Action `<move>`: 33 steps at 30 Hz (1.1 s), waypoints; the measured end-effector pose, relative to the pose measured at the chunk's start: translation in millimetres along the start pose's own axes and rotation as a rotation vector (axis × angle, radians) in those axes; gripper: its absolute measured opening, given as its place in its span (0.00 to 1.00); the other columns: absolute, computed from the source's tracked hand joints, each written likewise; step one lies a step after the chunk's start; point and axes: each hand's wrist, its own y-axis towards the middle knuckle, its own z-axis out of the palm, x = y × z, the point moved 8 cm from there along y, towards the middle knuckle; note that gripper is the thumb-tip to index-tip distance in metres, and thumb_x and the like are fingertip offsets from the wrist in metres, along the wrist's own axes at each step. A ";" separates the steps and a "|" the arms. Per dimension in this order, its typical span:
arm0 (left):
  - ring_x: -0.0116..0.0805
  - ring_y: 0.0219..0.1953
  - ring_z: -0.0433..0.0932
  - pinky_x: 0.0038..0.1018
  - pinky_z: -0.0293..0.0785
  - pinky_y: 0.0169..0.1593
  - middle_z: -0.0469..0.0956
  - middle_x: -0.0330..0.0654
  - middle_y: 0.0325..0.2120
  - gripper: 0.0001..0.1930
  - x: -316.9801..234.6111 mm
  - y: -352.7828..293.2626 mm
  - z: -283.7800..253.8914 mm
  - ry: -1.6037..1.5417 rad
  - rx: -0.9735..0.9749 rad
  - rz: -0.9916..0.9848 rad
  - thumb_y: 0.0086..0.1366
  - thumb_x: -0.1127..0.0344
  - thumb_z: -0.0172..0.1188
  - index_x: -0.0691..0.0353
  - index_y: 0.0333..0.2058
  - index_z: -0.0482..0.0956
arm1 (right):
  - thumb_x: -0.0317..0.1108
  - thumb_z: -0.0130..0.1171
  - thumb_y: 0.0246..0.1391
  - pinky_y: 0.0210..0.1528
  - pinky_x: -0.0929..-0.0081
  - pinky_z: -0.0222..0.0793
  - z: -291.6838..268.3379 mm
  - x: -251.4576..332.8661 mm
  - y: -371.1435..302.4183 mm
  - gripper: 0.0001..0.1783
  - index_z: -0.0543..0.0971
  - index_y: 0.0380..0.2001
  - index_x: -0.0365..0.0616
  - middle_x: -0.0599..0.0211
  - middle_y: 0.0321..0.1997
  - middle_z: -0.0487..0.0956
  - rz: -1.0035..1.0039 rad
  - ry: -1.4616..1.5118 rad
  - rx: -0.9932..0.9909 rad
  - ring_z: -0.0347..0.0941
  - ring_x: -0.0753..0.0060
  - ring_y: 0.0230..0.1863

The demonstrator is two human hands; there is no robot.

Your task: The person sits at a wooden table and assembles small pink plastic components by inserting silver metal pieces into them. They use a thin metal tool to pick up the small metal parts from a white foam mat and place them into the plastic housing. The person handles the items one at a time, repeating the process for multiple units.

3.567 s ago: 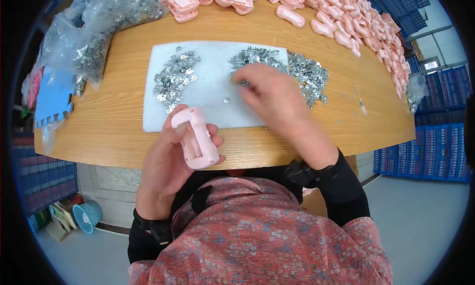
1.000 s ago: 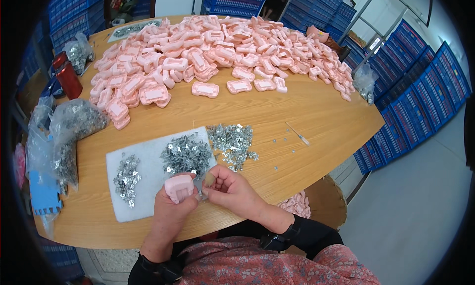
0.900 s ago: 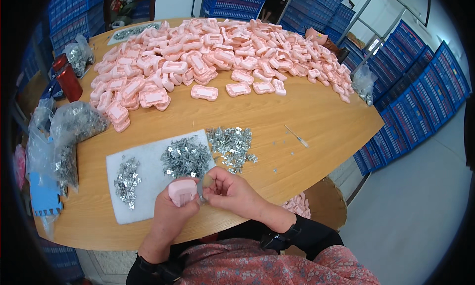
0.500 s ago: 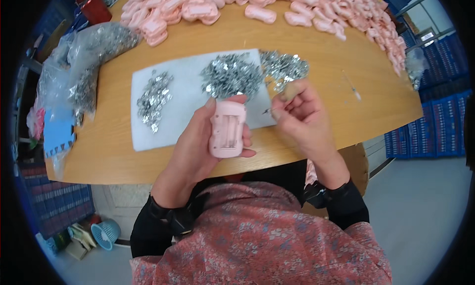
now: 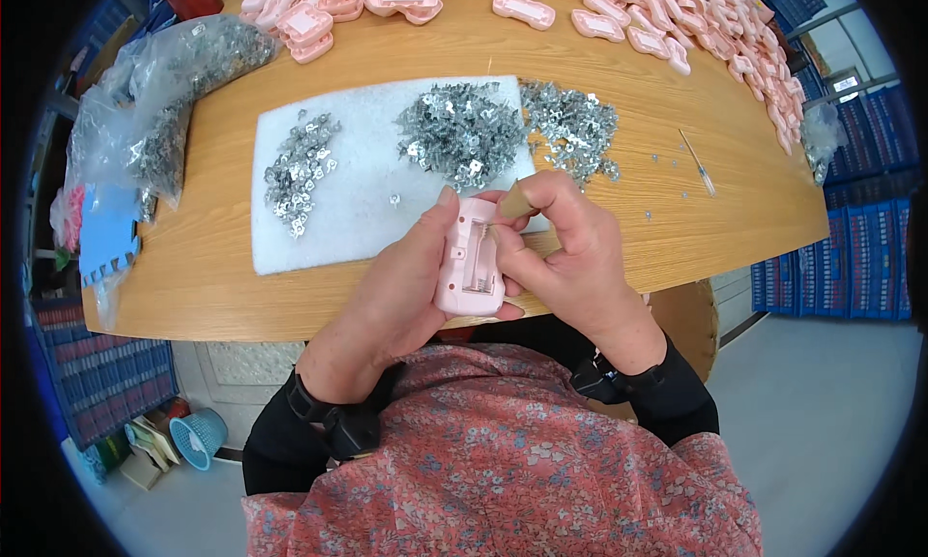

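Observation:
My left hand [image 5: 391, 277] is wrapped round a pale pink plastic battery case [image 5: 454, 291], its open compartment facing up. Metal spring contacts show inside this compartment, at its near end. My right hand [image 5: 570, 243], with a tan cover [image 5: 518, 201] on a finger, pinches at the compartment's far end. The small metal contact between its fingertips is mostly hidden. Beneath and beyond both hands lies a white foam sheet [image 5: 362, 141], bearing a large heap of silver metal contacts [image 5: 462, 131] and a smaller pile [image 5: 302, 175] at its left.
More metal pieces [image 5: 572, 127] lie on the wooden table [image 5: 667, 238] right of the foam. A thin pointed tool [image 5: 698, 165] rests farther right. Many pink cases [image 5: 657, 20] are heaped along the far edge. Plastic bags of metal parts [image 5: 159, 107] stand at the left.
My right hand has moved left from beside the foam's edge to the battery case, bringing a small metal piece. The case has shifted slightly right and tilted in my left hand.

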 end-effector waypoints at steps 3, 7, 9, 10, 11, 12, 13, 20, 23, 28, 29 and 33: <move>0.41 0.43 0.83 0.43 0.86 0.42 0.79 0.48 0.46 0.31 1.7 0.2 0.8 0.014 -0.048 -0.024 0.77 0.43 0.28 0.63 0.56 0.69 | 0.22 0.65 0.45 0.34 0.67 0.73 0.9 3.5 -0.8 0.13 0.75 0.35 0.42 0.62 0.31 0.77 -0.016 -0.093 0.005 0.76 0.60 0.31; 0.41 0.42 0.83 0.43 0.86 0.41 0.79 0.48 0.45 0.30 4.7 2.3 -3.1 0.069 -0.085 -0.042 0.77 0.44 0.28 0.63 0.56 0.69 | 0.22 0.63 0.45 0.34 0.62 0.70 5.3 11.0 0.1 0.12 0.76 0.35 0.43 0.61 0.28 0.76 -0.116 -0.232 0.015 0.74 0.55 0.31; 0.41 0.42 0.83 0.43 0.86 0.41 0.79 0.48 0.44 0.30 7.3 3.6 -8.0 0.099 -0.086 -0.049 0.78 0.44 0.28 0.63 0.56 0.69 | 0.21 0.62 0.45 0.35 0.61 0.70 7.7 14.8 0.5 0.12 0.76 0.35 0.43 0.61 0.27 0.75 -0.150 -0.304 0.056 0.73 0.53 0.31; 0.41 0.41 0.83 0.43 0.86 0.41 0.79 0.48 0.44 0.30 8.0 3.4 -8.7 0.104 -0.091 -0.057 0.78 0.44 0.29 0.63 0.55 0.69 | 0.21 0.62 0.45 0.35 0.60 0.70 7.4 11.1 0.3 0.12 0.76 0.36 0.43 0.61 0.27 0.75 -0.105 -0.275 0.064 0.73 0.53 0.31; 0.40 0.41 0.83 0.43 0.86 0.40 0.79 0.48 0.43 0.30 8.7 3.1 -9.1 0.109 -0.097 -0.064 0.77 0.44 0.29 0.63 0.55 0.70 | 0.21 0.62 0.45 0.35 0.60 0.70 7.0 7.4 -0.3 0.12 0.76 0.36 0.43 0.61 0.27 0.75 -0.059 -0.247 0.072 0.73 0.53 0.31; 0.40 0.41 0.83 0.42 0.86 0.40 0.79 0.47 0.43 0.30 9.3 3.3 -9.6 0.113 -0.101 -0.071 0.77 0.44 0.29 0.63 0.55 0.70 | 0.21 0.62 0.46 0.34 0.60 0.70 6.9 3.5 -0.6 0.12 0.76 0.36 0.43 0.61 0.26 0.75 -0.013 -0.219 0.081 0.73 0.53 0.31; 0.40 0.40 0.83 0.42 0.86 0.40 0.79 0.47 0.42 0.30 9.9 3.6 -10.0 0.116 -0.102 -0.074 0.77 0.44 0.29 0.63 0.55 0.70 | 0.22 0.62 0.47 0.35 0.60 0.70 6.5 1.8 -0.7 0.12 0.76 0.36 0.43 0.61 0.27 0.75 0.013 -0.208 0.085 0.73 0.53 0.31; 0.40 0.35 0.83 0.40 0.85 0.36 0.80 0.48 0.36 0.32 12.8 4.8 -7.7 0.138 -0.091 -0.098 0.77 0.42 0.29 0.65 0.54 0.71 | 0.25 0.64 0.50 0.34 0.66 0.72 5.9 -5.1 -0.9 0.10 0.75 0.37 0.41 0.60 0.28 0.76 0.145 -0.108 0.100 0.76 0.60 0.33; 0.38 0.33 0.82 0.37 0.84 0.35 0.79 0.46 0.33 0.31 15.0 4.1 -8.5 0.180 -0.053 -0.135 0.77 0.42 0.29 0.63 0.54 0.71 | 0.27 0.66 0.51 0.35 0.70 0.73 6.0 -10.4 -2.6 0.11 0.76 0.37 0.40 0.62 0.29 0.77 0.254 -0.023 0.165 0.77 0.65 0.34; 0.38 0.30 0.81 0.35 0.83 0.35 0.79 0.47 0.31 0.30 16.6 3.3 -4.7 0.117 -0.003 -0.122 0.77 0.42 0.28 0.62 0.55 0.68 | 0.29 0.67 0.52 0.36 0.73 0.72 -11.4 -22.3 -3.2 0.11 0.77 0.38 0.40 0.65 0.32 0.79 0.266 0.094 0.039 0.76 0.71 0.34; 0.39 0.30 0.82 0.35 0.83 0.35 0.79 0.48 0.31 0.30 15.3 2.5 -3.8 0.113 -0.001 -0.121 0.77 0.42 0.28 0.61 0.56 0.68 | 0.30 0.67 0.53 0.36 0.73 0.72 -7.6 -22.1 -2.4 0.11 0.78 0.38 0.40 0.64 0.31 0.79 0.296 0.087 0.092 0.76 0.72 0.34; 0.42 0.28 0.82 0.35 0.82 0.32 0.80 0.52 0.29 0.31 18.5 4.9 -4.4 0.119 -0.016 -0.130 0.78 0.45 0.25 0.64 0.55 0.69 | 0.32 0.66 0.55 0.35 0.75 0.71 2.9 -28.9 -9.5 0.10 0.78 0.37 0.39 0.65 0.30 0.78 0.384 0.093 0.190 0.75 0.75 0.33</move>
